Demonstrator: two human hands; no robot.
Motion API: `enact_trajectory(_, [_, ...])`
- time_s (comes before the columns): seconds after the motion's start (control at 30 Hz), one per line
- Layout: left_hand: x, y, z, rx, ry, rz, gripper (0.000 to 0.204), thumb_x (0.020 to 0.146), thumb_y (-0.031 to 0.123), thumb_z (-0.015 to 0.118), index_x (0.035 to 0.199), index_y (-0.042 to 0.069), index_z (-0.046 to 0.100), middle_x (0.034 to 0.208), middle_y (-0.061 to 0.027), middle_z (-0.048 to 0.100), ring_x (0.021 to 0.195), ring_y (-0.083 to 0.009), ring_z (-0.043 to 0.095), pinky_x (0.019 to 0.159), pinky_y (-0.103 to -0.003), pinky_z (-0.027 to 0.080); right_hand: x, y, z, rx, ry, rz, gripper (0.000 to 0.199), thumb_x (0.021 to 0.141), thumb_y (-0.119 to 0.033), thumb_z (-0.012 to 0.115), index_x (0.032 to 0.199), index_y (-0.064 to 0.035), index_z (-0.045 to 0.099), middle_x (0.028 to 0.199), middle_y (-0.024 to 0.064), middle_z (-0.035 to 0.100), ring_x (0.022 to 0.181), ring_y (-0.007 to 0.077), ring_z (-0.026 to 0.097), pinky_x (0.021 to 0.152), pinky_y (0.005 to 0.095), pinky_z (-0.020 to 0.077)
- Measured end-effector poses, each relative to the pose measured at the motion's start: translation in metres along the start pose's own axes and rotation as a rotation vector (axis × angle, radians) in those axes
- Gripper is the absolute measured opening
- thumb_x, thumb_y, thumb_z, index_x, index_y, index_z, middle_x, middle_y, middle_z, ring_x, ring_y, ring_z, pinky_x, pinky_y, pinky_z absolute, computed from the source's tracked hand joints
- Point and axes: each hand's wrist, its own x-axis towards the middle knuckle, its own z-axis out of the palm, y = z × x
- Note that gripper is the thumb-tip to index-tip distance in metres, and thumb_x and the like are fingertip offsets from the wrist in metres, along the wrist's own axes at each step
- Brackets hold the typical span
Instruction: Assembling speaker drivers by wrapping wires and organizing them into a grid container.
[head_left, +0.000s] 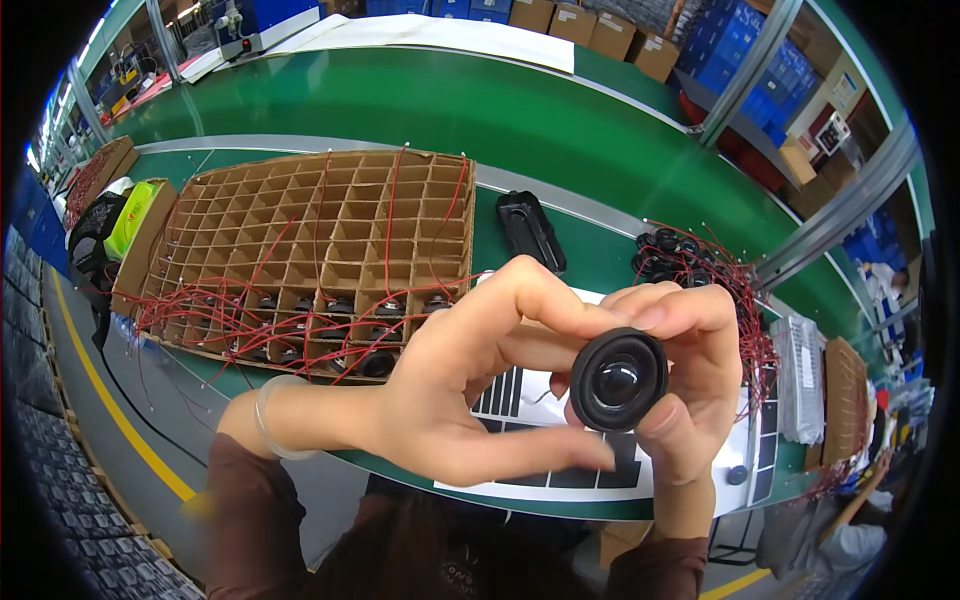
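Head view: both the left hand (450,385) and right hand (690,370) pinch the small round black speaker (617,380) above the green bench (560,130); keep fingertips on its rim, off the cone.

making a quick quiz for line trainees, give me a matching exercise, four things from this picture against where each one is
Things:
1. round black speaker
2. cardboard divider tray
3. long black housing
4. clear bangle

Places:
A. on the left wrist
B. on the green bench, left side
C. held between both hands
D. flat on the bench, right of the tray

Pairs: 1-C, 2-B, 3-D, 4-A
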Motion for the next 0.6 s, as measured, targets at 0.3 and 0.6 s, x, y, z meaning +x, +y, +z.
enact_trajectory(0.3, [-0.002,0.002,-0.004,0.375,0.005,-0.003,0.038,0.063,0.001,0.067,0.093,-0.005,0.046,0.082,-0.0096,0.055,0.065,-0.0112,0.055,0.058,-0.022,0.045,-0.004,0.002,0.016,-0.033,0.066,0.026,0.041,0.07,-0.017,0.058,0.101,-0.0022,0.036,0.095,0.0159,0.046,0.083,0.0222,0.047,0.069,0.0316,0.0408])
enact_trajectory(0.6, [-0.002,-0.012,0.0,0.291,0.041,0.252,0.042,0.059,0.001,0.07,0.092,-0.007,0.046,0.075,-0.0095,0.055,0.061,-0.0137,0.054,0.052,-0.023,0.044,-0.003,0.001,0.018,-0.068,0.131,0.041,0.03,0.078,-0.034,0.048,0.088,-0.0081,0.037,0.084,0.0138,0.048,0.081,0.024,0.044,0.063,0.0335,0.0451])
